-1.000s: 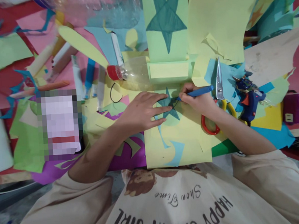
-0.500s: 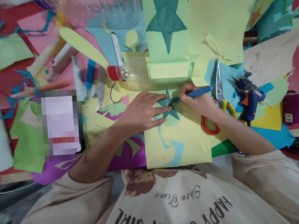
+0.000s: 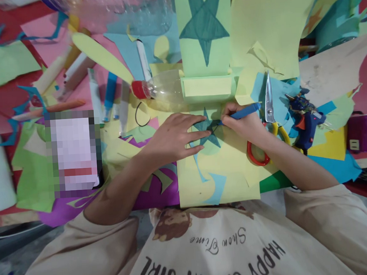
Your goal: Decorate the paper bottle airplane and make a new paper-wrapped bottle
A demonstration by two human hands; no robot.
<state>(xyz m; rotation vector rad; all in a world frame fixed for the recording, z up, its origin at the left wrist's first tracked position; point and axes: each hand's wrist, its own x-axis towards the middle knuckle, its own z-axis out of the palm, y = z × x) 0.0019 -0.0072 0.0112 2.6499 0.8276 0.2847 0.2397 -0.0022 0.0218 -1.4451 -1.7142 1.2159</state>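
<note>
Gripping a blue marker (image 3: 246,111) right of centre, the right hand (image 3: 240,121) curls; the left hand (image 3: 178,134) lies open on a green star (image 3: 206,125).

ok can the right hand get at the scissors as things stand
Probably not directly: the right hand holds a blue pen, and its forearm partly covers the scissors, though the blades lie uncovered.
</note>
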